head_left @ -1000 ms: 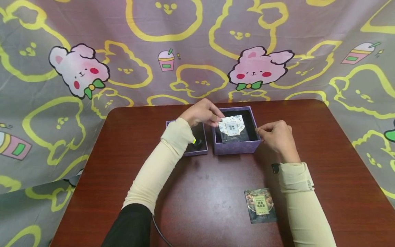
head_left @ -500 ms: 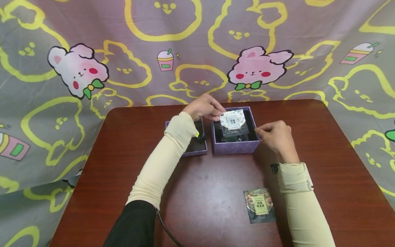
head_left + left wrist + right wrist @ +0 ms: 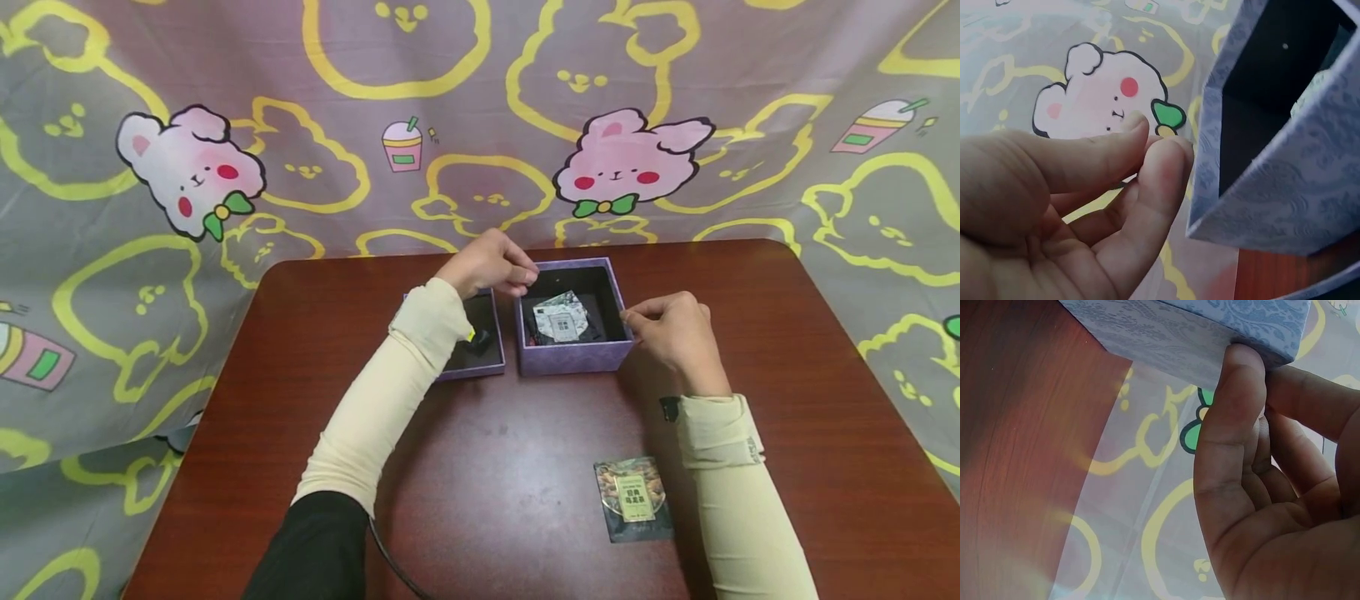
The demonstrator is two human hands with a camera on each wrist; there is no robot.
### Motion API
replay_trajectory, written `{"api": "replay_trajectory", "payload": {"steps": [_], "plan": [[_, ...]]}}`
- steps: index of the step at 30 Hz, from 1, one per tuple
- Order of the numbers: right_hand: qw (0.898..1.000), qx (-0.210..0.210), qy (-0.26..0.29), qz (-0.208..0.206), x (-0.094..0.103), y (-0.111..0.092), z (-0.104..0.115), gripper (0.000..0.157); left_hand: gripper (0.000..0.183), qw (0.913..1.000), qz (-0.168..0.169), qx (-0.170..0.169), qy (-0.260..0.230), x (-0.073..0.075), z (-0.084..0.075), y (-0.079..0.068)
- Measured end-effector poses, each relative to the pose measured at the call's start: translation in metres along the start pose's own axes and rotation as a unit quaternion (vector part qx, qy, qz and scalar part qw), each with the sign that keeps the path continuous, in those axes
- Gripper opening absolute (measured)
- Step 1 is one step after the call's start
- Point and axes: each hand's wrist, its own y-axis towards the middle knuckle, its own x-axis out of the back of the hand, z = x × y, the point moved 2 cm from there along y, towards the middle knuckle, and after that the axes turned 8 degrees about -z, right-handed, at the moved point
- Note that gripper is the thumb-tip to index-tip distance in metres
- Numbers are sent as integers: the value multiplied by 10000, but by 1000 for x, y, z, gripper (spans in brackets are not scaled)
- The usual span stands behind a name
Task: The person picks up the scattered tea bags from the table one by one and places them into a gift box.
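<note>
Above the back-left corner of the purple patterned box (image 3: 576,360), my left hand (image 3: 486,263) has its thumb and fingers bent close together. Nothing shows between them in the left wrist view. A white-and-black tea sachet (image 3: 562,320) lies tilted inside the box, toward the front of the dark interior. At the box's right side, my right hand (image 3: 677,340) holds the wall near the front corner between thumb and fingers. In the right wrist view its fingertips meet the box's corner. Another tea sachet (image 3: 633,500), dark with a yellow-green label, lies flat on the table.
A shallow purple-edged box lid (image 3: 480,372) with a dark inside sits left of the box, partly covered by my left forearm. The brown table (image 3: 480,467) meets a patterned cloth curtain (image 3: 480,125) at its back edge. A black cable (image 3: 390,562) runs under the left sleeve.
The white-and-black sachet was in my left hand over the box; that hand let go and the sachet dropped inside. My left hand drew back slightly left. The right hand stayed put.
</note>
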Motion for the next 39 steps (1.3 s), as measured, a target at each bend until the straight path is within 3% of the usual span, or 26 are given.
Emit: {"api": "replay_trajectory", "payload": {"steps": [7,17,21,27,33,39], "plan": [[10000,-30,7,23,-1,1,-1,24,15,9990,230,-70,-375,-6,-2,-8],[10000,88,-33,25,1,2,1,24,17,9971,551,-266,-462,-22,-1,-24],[9999,102,0,21,0,2,1,24,19,9950,868,-284,-405,-36,3,-39],[9999,94,-13,44,-1,2,1,23,18,9931,1027,-413,-377,-55,12,-52],[9999,120,-58,11,0,3,3,22,14,9832,1741,-498,-244,-92,31,-69],[10000,16,-53,40,1,1,2,24,12,9808,1845,-602,-203,-112,39,-78]]}}
